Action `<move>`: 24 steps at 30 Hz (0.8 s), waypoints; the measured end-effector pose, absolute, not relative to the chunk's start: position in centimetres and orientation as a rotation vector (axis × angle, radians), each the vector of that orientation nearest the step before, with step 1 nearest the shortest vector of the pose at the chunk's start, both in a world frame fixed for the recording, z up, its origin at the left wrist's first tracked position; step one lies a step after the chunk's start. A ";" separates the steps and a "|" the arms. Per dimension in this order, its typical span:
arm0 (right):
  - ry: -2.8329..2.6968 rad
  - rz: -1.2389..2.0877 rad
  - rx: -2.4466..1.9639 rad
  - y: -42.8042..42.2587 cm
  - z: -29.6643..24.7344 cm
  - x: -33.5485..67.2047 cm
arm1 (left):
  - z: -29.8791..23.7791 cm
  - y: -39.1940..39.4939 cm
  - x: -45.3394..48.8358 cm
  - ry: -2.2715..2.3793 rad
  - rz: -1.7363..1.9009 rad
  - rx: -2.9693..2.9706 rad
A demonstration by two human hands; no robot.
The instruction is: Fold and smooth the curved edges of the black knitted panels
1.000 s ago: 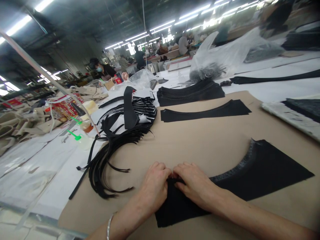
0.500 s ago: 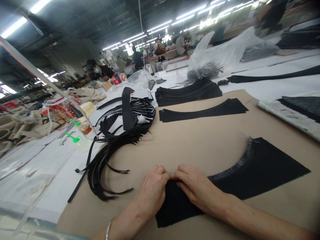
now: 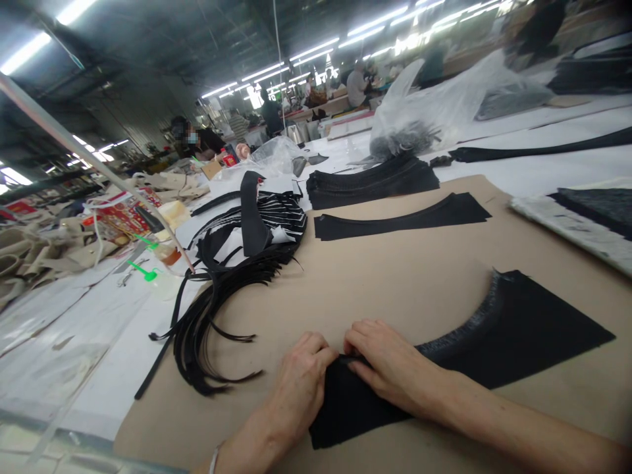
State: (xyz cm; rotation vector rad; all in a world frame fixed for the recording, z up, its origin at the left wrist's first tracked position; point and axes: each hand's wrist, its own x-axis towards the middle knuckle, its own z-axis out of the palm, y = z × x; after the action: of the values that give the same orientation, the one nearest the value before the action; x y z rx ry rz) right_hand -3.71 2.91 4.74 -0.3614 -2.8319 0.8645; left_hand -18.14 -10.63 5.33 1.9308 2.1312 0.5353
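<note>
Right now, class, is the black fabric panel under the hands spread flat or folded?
Mostly spread: the black fabric panel lies flat on the brown paper; the left hand and right hand bunch its edge.

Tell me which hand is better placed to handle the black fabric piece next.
Probably the right hand: its fingers rest on the black fabric piece, while the left hand lies mostly beside it on the tan kraft paper.

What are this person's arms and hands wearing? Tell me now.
The left hand and right hand are bare, with no gloves, and both forearms show no sleeves. A thin silver bangle circles the left wrist; the right wrist shows no jewellery.
</note>
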 end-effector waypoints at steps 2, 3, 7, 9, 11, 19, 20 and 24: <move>-2.855 0.852 -0.341 3.1 5.0 -3.8 | 5.2 -10.7 -18.2 2.135 0.547 1.945; -2.859 0.844 -0.325 3.1 5.1 -3.8 | 5.1 -10.7 -18.2 2.133 0.545 1.969; -2.857 0.766 -0.243 2.8 5.1 -3.2 | 4.5 -11.6 -18.0 2.135 0.512 2.145; -2.865 0.683 -0.202 2.6 4.9 -2.9 | 4.0 -12.2 -17.8 2.149 0.518 2.262; -2.878 0.584 -0.156 2.5 4.7 -2.7 | 3.6 -12.8 -17.8 2.167 0.538 2.379; -2.888 0.474 -0.043 2.9 4.7 -2.8 | 3.5 -13.3 -18.0 2.158 0.552 2.349; -2.891 0.470 -0.023 3.0 4.6 -2.8 | 3.5 -13.3 -17.9 2.158 0.566 2.340; -2.891 0.441 0.056 3.0 4.3 -2.8 | 3.6 -13.2 -17.7 2.148 0.643 2.293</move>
State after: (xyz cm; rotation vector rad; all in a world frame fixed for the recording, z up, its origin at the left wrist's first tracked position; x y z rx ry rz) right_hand -2.78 2.98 4.31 0.0561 -2.8913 0.4408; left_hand -17.66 -13.23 3.60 2.2933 2.1476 0.6426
